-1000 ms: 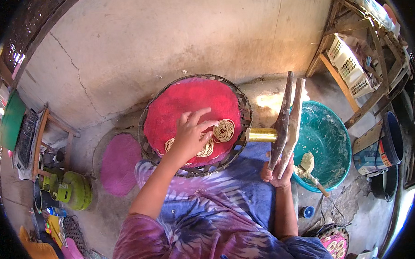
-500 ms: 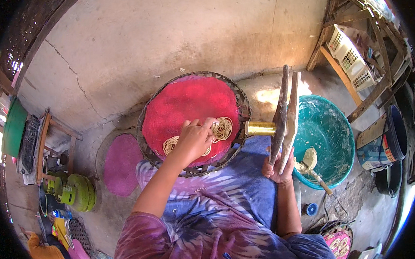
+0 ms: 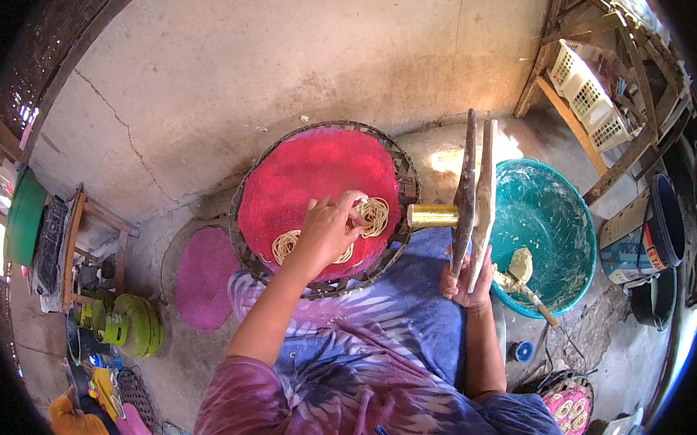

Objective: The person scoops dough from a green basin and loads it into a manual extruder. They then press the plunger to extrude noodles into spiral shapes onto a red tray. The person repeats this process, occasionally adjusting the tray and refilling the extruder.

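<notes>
A round woven tray [image 3: 408, 168] lined with red cloth lies before my lap. Coiled nests of thin pale dough strands rest near its front. The right-hand nest [image 3: 375, 217] touches the fingers of my left hand [image 3: 332, 227], which are bent and drawn together; what lies between them is hidden. Another nest [image 3: 285, 244] shows left of the wrist, and one is partly covered by the hand. My right hand [image 3: 470, 287] is closed round the lower ends of a wooden two-handled press [image 3: 484, 200], whose gold cylinder [image 3: 432, 215] points left over the tray's rim.
A teal basin [image 3: 546, 209] with dough and a spatula [image 3: 535, 301] stands at right. Beyond it are a bucket [image 3: 641, 236] and a wooden rack with a white basket [image 3: 584, 90]. A green gas cylinder [image 3: 139, 324] stands left; another tray of nests [image 3: 568, 406] lies lower right.
The press has shifted slightly left and stands a little more upright. My left hand stays by the right-hand nest, with its fingers moved only slightly.
</notes>
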Tool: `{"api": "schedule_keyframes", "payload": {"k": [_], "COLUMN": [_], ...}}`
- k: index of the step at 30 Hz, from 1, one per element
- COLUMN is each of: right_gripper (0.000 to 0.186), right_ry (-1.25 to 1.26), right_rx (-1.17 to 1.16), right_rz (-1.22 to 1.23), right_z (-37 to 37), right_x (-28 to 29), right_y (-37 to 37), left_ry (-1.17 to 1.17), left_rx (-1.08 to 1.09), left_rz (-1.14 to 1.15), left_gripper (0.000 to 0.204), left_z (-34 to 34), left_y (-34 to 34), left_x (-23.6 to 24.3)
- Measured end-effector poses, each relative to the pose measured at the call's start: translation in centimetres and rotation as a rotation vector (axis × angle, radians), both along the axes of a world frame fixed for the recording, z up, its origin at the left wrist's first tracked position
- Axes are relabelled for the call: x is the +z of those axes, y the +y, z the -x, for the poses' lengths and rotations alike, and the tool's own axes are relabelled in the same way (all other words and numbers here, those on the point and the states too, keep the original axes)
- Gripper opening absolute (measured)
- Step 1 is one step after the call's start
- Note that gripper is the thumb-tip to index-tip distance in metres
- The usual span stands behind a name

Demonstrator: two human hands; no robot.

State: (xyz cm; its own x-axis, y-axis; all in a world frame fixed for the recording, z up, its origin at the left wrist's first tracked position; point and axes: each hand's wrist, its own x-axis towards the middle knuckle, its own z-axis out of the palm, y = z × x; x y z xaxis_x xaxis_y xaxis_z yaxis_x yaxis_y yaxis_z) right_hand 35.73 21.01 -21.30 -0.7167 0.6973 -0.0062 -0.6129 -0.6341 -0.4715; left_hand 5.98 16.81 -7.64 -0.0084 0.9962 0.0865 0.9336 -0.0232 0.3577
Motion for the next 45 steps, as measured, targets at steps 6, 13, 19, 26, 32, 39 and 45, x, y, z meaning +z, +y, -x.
{"api": "schedule_keyframes", "payload": {"k": [6,13,19,26,32,39,45], "right_gripper": [0.090,0.090,0.091,0.089,0.091,0.089,0.092], "right_ry": [0.010,0.058,0.054,0.091,0.097,0.021,-0.170], "right_rx": [0.005,0.028,-0.014,-0.044,-0.027,-0.040,0.012], "right_rz": [-0.012,0.001,0.082,0.089,0.068,-0.005,-0.157], "right_z": [0.0,-0.3,-0.6,-0.9,-0.9,-0.4,0.2], "right_x": [0.2,-0.2,-0.1,-0.1,-0.5,0.0,3.0], "right_y": [0.0,0.2,0.1,0.1,0.3,0.2,-1.5], "left_ry": [0.098,0.118,0.321,0.125,0.280,0.253,0.033], "left_rx": [0.034,-0.097,-0.074,-0.243,0.038,0.487,0.509], "left_rz": [-0.119,-0.343,-0.270,-0.362,-0.351,-0.425,-0.595], "left_gripper": [0.044,0.042,0.046,0.040,0.030,0.032,0.035], "left_z": [0.2,-3.8,-8.0,-3.3,4.1,9.8,8.9], "left_y": [0.3,-3.6,-3.6,-8.1,-17.4,-21.1,-20.7], "left_x": [-0.2,-0.2,-4.4,-5.1,-6.0,-6.4,-1.6]}}
